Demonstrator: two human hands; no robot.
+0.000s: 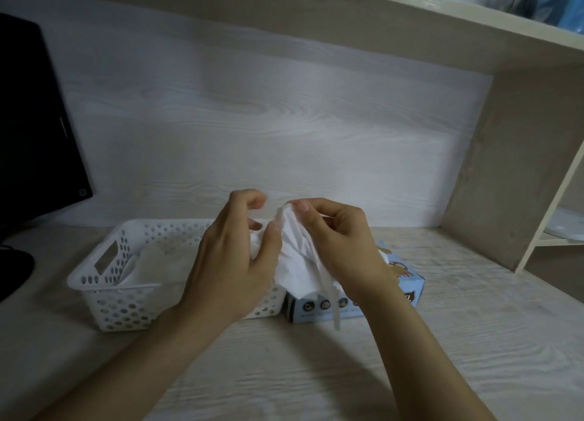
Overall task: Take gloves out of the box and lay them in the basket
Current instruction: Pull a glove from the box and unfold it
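Both hands hold one thin white glove (297,256) in the air above the seam between the basket (104,294) and the box (407,283), which stand touching on the desk (442,341). The right hand (341,247) pinches its top edge; the left hand (230,256) curls round its bunched left side. More gloves (151,262) lie in the basket.
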